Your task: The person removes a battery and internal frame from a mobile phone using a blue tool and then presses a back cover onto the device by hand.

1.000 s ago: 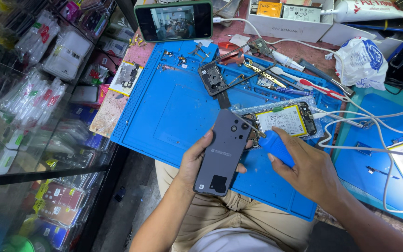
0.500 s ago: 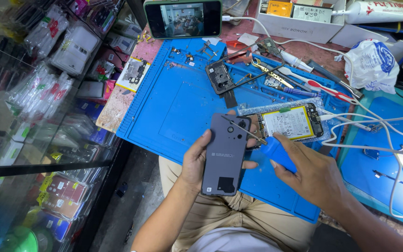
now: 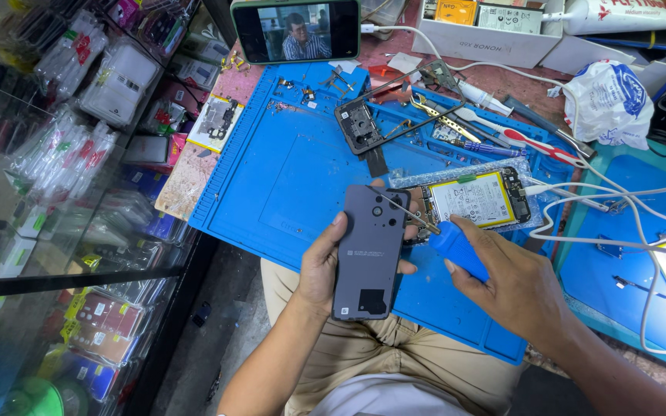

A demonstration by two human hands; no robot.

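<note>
Since the earlier frames, the grey phone back cover (image 3: 369, 254) is sitting a little higher and more upright in the left hand (image 3: 325, 266), and the right hand (image 3: 514, 281) is bringing its blue-handled screwdriver (image 3: 445, 243) closer, the thin metal shaft now crossing the cover's top right corner. Left fingers are wrapping around the cover's edges, thumb along the left side, holding it above the blue work mat (image 3: 294, 169). Right fingers are closing around the blue handle. Just beyond the cover, an opened phone with a yellow-labelled battery (image 3: 475, 199) is lying on the mat, and a black phone frame (image 3: 364, 123) is resting farther back
</note>
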